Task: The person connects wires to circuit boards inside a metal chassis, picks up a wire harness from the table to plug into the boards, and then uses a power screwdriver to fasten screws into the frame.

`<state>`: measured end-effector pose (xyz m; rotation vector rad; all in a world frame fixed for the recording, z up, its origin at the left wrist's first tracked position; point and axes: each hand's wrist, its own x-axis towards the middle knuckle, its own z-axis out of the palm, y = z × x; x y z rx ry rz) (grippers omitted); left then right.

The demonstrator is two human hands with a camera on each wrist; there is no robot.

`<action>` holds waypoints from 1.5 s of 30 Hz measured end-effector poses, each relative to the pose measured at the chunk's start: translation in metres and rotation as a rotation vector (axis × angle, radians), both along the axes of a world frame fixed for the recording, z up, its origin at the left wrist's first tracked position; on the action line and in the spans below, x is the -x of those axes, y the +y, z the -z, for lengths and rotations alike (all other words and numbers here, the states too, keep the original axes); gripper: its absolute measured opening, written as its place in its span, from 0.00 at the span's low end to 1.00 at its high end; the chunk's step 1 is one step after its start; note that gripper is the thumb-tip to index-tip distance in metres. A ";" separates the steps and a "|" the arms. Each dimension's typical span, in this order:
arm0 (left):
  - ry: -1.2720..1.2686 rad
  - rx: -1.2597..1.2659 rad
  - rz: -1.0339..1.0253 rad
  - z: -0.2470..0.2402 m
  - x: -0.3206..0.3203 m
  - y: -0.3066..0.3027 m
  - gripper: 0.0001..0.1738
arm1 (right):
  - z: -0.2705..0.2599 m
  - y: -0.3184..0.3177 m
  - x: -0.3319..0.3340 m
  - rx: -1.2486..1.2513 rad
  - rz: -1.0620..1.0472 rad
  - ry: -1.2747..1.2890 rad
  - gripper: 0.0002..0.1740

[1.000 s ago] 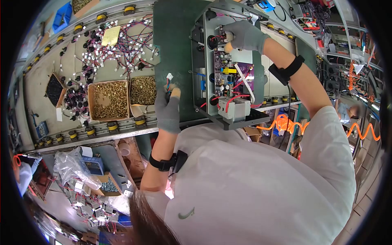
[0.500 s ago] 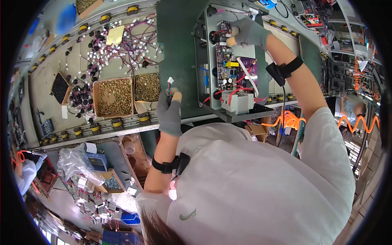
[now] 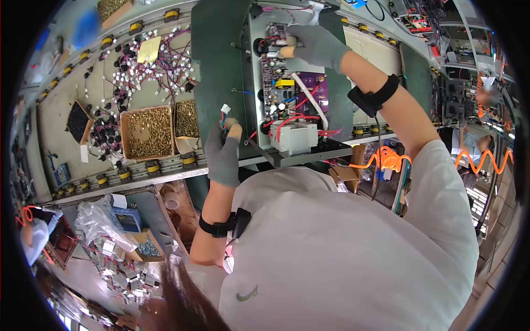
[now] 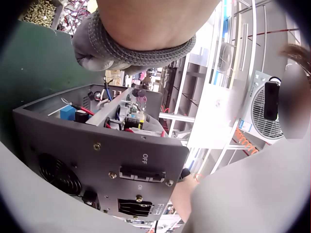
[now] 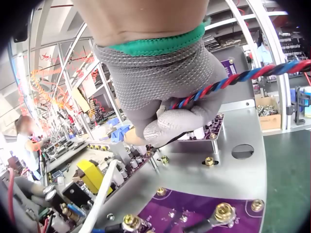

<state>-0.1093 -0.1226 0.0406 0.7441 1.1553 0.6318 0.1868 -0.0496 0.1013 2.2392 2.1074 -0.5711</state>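
Note:
Gloved in grey, my left hand (image 3: 223,157) pinches a short wire lead with a white connector (image 3: 226,108) at its tip, over the green mat left of the machine chassis (image 3: 254,83). In the left wrist view, that hand (image 4: 126,48) hangs above the dark chassis panel (image 4: 87,150) marked OFF. My right hand (image 3: 316,45) is inside the chassis, fingertips at the upper end of the circuit board (image 3: 273,83). The right wrist view shows its fingers curled round a twisted red, blue and black cable (image 5: 238,78), close over the metal plate (image 5: 243,174). Its fingertips partly hide the board.
Left of the green mat (image 3: 215,60) stand boxes of brass fittings (image 3: 148,132). Behind them lies a heap of wire leads (image 3: 160,71) with white connectors. A transformer block (image 3: 292,138) sits at the chassis's near end. An orange coiled hose (image 3: 389,160) hangs at the right.
The head view has shifted, so chassis and mat appear further left. My left hand still holds the lead, and my right hand stays at the upper end of the board.

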 end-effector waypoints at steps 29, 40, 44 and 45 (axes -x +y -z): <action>0.507 -0.830 0.432 -0.068 -0.047 -0.029 0.14 | 0.016 -0.151 -0.006 -0.015 0.275 0.435 0.15; 0.513 -0.854 0.442 -0.064 -0.045 -0.029 0.15 | 0.009 -0.144 0.009 0.216 0.351 0.279 0.15; 0.492 -0.848 0.444 -0.062 -0.044 -0.029 0.15 | 0.017 -0.147 0.014 0.183 0.239 0.168 0.18; 0.491 -0.847 0.445 -0.062 -0.044 -0.028 0.15 | 0.017 -0.147 0.014 0.185 0.240 0.168 0.18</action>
